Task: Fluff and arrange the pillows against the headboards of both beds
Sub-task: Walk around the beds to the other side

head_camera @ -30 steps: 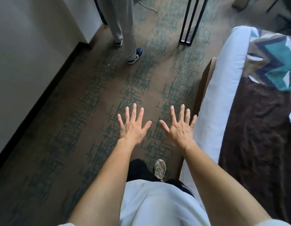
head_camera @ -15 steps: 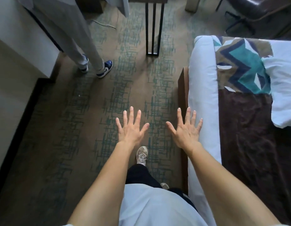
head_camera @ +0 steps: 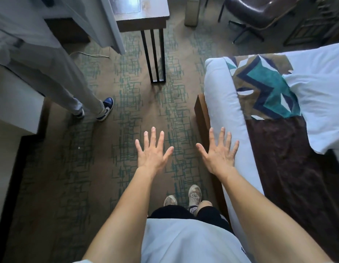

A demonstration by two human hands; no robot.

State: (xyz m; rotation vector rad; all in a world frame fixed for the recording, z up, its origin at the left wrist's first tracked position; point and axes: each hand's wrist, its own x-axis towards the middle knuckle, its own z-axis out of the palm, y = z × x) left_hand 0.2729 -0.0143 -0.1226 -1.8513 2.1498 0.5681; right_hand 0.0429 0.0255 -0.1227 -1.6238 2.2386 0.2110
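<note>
Both my hands are held out in front of me, fingers spread, holding nothing. My left hand [head_camera: 153,151] hovers over the carpet. My right hand [head_camera: 219,152] hovers at the edge of a bed [head_camera: 224,112] with a white sheet, a brown runner and a teal-patterned band. A white pillow [head_camera: 322,103] lies on the bed at the right, partly cut off by the frame edge. No headboard is in view.
Another person's grey trouser legs and blue-white shoes [head_camera: 105,110] stand at the left. A small dark table with black metal legs [head_camera: 154,54] stands ahead. A dark leather chair [head_camera: 259,12] sits at the top right. A white wall and dark baseboard [head_camera: 15,168] run along the left.
The view has swung up and to the right, bringing more of the bed, the pillow, the table and the chair into view. Both hands stay spread and empty.
</note>
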